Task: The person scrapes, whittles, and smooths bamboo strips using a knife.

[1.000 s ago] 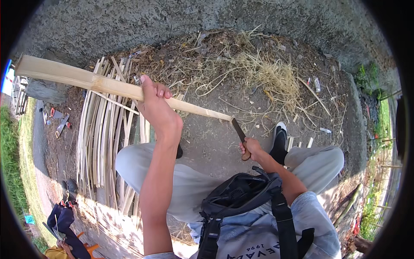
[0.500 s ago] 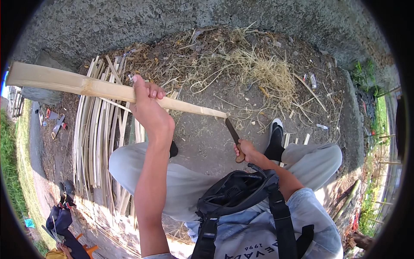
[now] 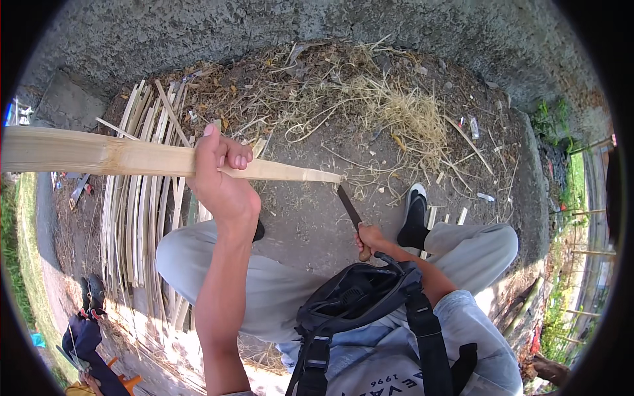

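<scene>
Pale strip [image 3: 148,158] through left hand [image 3: 222,177], perhaps touching knife [image 3: 349,206].

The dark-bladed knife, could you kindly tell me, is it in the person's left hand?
No, the right hand grips the knife, while the left hand holds a pale wooden strip.

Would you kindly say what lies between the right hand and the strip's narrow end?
The dark knife blade lies there, in the head view.

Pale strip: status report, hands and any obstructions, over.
Left hand gripping strip. Right hand holding knife, tip near strip's end. Piled strips at left; nothing visibly blocking.
</scene>
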{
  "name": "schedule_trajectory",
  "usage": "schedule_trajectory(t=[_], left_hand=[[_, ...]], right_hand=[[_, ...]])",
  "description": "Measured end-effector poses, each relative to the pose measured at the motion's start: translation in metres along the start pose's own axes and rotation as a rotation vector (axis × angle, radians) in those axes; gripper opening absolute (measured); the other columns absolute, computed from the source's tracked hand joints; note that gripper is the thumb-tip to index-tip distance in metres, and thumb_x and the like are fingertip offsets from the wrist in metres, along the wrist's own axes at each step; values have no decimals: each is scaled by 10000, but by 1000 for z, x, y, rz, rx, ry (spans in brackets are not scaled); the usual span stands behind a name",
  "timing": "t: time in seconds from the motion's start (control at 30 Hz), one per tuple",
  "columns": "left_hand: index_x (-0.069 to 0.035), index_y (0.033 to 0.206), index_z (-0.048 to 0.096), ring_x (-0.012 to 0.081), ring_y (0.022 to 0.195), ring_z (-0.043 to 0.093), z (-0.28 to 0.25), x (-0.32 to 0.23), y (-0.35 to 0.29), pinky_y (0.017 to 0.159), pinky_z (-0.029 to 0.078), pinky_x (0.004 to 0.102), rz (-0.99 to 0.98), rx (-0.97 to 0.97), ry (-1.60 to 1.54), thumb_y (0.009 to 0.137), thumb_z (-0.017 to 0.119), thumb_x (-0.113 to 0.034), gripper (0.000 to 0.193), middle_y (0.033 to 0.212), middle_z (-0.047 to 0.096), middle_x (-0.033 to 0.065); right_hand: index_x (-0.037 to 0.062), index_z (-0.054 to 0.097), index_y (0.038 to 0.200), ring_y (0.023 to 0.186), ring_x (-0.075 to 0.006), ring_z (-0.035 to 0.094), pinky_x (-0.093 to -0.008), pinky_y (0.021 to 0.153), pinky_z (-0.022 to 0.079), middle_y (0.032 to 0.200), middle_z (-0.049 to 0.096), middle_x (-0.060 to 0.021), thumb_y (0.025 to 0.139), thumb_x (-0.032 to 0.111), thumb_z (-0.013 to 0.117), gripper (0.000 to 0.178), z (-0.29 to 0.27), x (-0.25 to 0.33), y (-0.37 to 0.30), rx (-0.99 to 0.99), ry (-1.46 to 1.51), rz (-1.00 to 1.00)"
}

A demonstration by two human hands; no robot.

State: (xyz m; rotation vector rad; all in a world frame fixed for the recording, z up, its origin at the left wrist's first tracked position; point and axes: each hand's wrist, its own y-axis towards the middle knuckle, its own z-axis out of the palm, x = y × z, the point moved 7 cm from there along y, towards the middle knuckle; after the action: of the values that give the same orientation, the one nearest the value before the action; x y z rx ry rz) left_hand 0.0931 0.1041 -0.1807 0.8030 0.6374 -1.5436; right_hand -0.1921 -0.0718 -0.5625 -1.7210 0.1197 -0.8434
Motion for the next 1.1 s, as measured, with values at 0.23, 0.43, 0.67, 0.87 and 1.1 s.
schedule_trajectory(t=[0.23,0.43,0.67,0.87,1.1], left_hand=[[-151,606,307,129,546,349,4,-34,-1,606,333,310,17,105,13,894,507,-198,354,540,353,20],[-158,586,300,119,525,345,-6,-56,7,588,317,301,87,76,-24,885,514,-184,369,517,342,12],[-161,590,297,109,516,338,-8,-50,7,576,313,285,80,55,-31,887,514,-183,368,518,331,-2],[-161,613,302,97,507,309,-28,-15,22,574,323,275,-19,-93,-44,887,546,-182,368,540,316,-17],[-158,628,301,97,515,300,-20,-10,14,567,315,263,-17,-137,-53,907,516,-179,353,546,296,-22]], right_hand=[[12,500,670,417,-169,454,-333,372,413,548,467,-67,986,332,357,472,-4,1,-1,3,-21,16],[13,511,689,421,-183,456,-354,382,417,552,467,-71,968,323,378,438,-15,5,4,1,-32,9],[-7,530,712,441,-163,459,-331,401,406,572,478,-64,945,253,453,358,-31,68,-33,-270,-182,-236],[-1,520,744,463,-170,454,-333,416,404,588,474,-58,961,255,448,344,-17,88,-36,10,242,-147],[23,490,763,488,-158,430,-319,450,402,600,446,-39,974,273,412,337,-27,87,-31,13,285,-146]])
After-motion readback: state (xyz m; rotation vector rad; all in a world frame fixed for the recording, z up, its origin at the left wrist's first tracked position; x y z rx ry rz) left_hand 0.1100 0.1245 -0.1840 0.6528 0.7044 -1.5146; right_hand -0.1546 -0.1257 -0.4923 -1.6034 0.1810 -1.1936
